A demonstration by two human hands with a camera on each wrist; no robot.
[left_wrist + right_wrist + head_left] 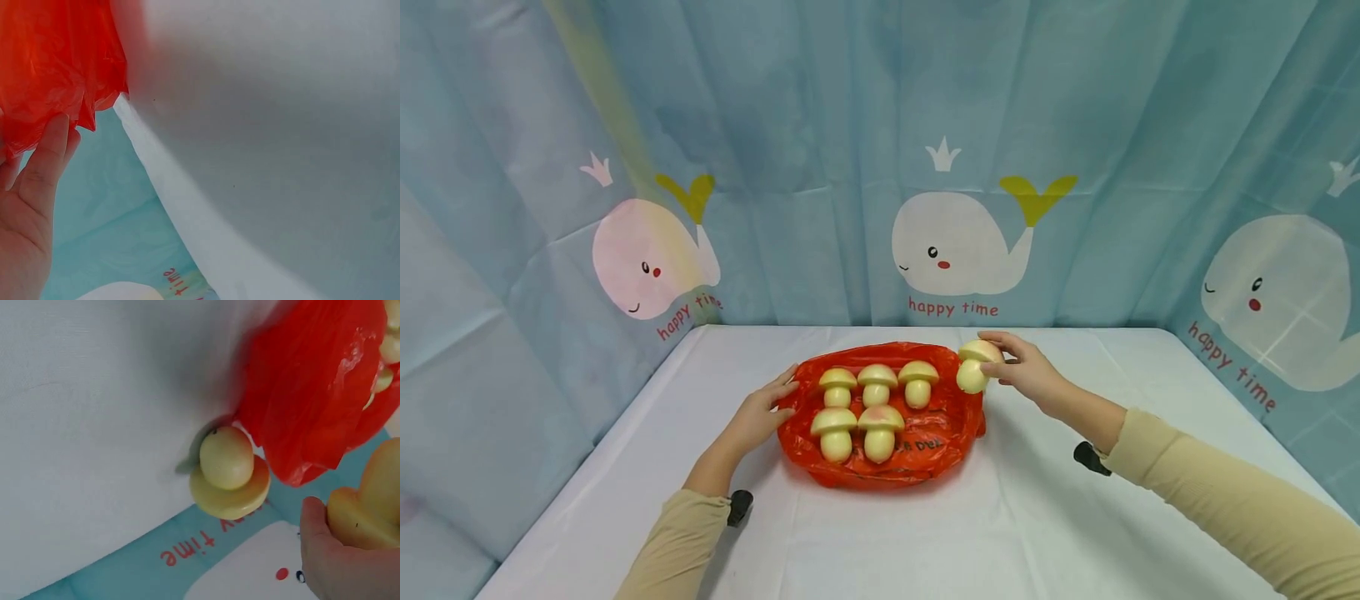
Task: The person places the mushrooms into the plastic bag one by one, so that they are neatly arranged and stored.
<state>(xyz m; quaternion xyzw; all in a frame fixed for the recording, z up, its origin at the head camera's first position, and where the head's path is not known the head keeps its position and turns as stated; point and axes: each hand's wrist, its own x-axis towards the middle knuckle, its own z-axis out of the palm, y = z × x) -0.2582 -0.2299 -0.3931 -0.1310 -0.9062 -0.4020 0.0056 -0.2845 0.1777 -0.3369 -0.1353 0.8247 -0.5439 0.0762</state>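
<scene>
My right hand [1030, 375] holds a pale yellow toy mushroom [973, 377] over the right rim of a red plastic bag [925, 471]. The held mushroom [359, 519] is cut off at the right edge of the right wrist view. In that view, a second mushroom [228, 459] lies on the table beside the bag; I cannot make it out separately from the head. Several more mushrooms [880, 437] sit in two rows inside the opened bag. My left hand [756, 417] touches the bag's left side, its fingers [47, 150] against the red plastic and fairly straight.
A white cloth [880, 550] covers the table. Blue curtains [820, 125] printed with whales hang behind and at both sides. A black wrist device [740, 507] shows at the left cuff and another black device [1090, 458] at the right cuff.
</scene>
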